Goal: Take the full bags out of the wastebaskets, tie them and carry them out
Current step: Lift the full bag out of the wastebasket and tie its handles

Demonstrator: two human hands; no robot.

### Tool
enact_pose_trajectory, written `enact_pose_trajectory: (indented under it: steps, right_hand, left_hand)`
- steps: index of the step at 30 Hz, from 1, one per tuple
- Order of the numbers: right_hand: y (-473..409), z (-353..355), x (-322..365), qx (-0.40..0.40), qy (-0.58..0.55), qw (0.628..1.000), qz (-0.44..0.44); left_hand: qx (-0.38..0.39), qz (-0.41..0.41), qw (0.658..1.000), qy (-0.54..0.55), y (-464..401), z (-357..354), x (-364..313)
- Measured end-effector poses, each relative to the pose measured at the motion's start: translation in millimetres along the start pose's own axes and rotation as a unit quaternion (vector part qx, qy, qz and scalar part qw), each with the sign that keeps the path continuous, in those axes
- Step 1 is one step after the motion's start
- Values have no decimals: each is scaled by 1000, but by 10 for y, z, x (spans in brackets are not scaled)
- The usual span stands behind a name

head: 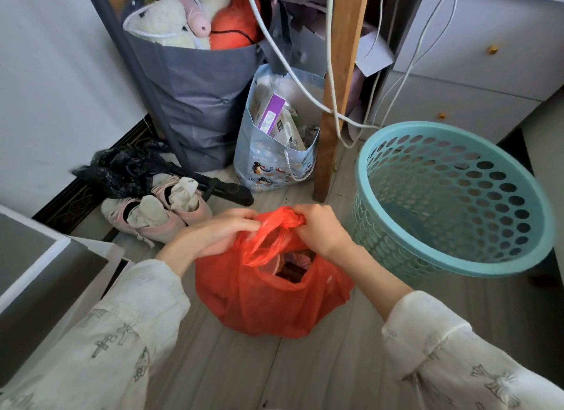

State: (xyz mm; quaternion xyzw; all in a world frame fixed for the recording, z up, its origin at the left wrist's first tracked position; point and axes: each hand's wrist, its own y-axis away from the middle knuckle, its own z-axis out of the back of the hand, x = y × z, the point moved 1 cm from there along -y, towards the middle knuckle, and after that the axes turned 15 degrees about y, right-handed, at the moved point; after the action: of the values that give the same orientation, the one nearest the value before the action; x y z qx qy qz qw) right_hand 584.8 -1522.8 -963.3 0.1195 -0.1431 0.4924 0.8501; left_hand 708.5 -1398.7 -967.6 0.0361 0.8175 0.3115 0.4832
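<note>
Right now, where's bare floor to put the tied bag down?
Bare floorboards lie in front of the red bag, between the two sleeves. A narrower strip runs between the bag and the teal basket. It is crowded behind: pink shoes, black plastic, penguin bag and wooden leg. Left hand and right hand grip the bag's handles.

One red bag [268, 303], one wastebasket [451, 199] (teal), two shoes [158, 211], 2 storage bags [198, 101].

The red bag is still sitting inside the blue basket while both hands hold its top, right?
Not quite. The head view shows the red bag on the floor beside the blue basket, not inside it. The left hand and right hand do grip its top.
</note>
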Motion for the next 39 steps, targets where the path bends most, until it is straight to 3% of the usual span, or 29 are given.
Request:
enact_pose_trajectory:
  steps: [5,9,13,16,19,22,25,29,33,35,37,39]
  right_hand:
    - [-21,-59,5,-46,-6,999,-20]
    - [-25,-66,9,-73,-37,996,-35]
    - [-26,-12,8,-81,-83,993,-29]
    - [-57,67,1,-45,-263,962,-59]
    - [-69,121,-23,-17,-424,902,-73]
    - [-55,130,-40,5,-479,873,-91]
    - [-30,106,-17,21,-500,861,-90]
    - [-6,137,99,25,-520,851,-69]
    - [30,250,109,26,-696,712,-90]
    - [96,219,67,30,-715,686,-128]
    - [187,139,-32,33,-691,702,-170]
    - [295,36,-172,26,-611,766,-198]
  left_hand:
    - [27,15,997,69,27,23,-26]
    - [41,-6,999,-23,18,41,-42]
    - [-40,-36,981,-189,27,-7,-113]
    - [-119,-101,966,-208,-7,10,-111]
    - [-139,-138,970,-143,25,-20,-101]
    - [-81,-154,984,47,60,-46,-117]
    - [-93,-193,947,239,70,-44,-148]
    - [-133,-247,894,350,58,4,-191]
    - [-169,-268,837,445,-3,144,-127]
    - [-202,-262,828,452,-42,264,-43]
    - [-233,-253,819,459,-85,433,30]
    - [-276,-238,815,451,-105,626,95]
